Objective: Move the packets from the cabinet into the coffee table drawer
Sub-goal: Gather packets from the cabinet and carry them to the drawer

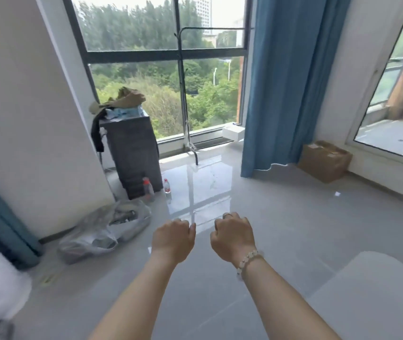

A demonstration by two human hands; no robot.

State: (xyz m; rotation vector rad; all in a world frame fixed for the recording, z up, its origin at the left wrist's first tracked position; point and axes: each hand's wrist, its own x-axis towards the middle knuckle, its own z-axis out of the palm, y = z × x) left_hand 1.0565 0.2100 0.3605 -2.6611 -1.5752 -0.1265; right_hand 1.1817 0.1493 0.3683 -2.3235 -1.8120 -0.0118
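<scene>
The left hand (173, 239) and right hand (232, 238) are being held curled and empty; cabinet (131, 153) at eleven o'clock is not yet being reached; packets unseen.

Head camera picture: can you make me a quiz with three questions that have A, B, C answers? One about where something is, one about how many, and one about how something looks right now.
1. Where is the cardboard box? A on the floor, right of the curtain; B on a shelf; C on a chair.
2. How many bottles stand on the floor by the dark cabinet? A one; B two; C five.
3. How is the curtain? A pulled to one side; B drawn fully shut; C lying in a heap.
Answers: 1 A, the box sits low, past the curtain's right edge. 2 B, two bottles show there. 3 A, the window beside it is uncovered.
</scene>
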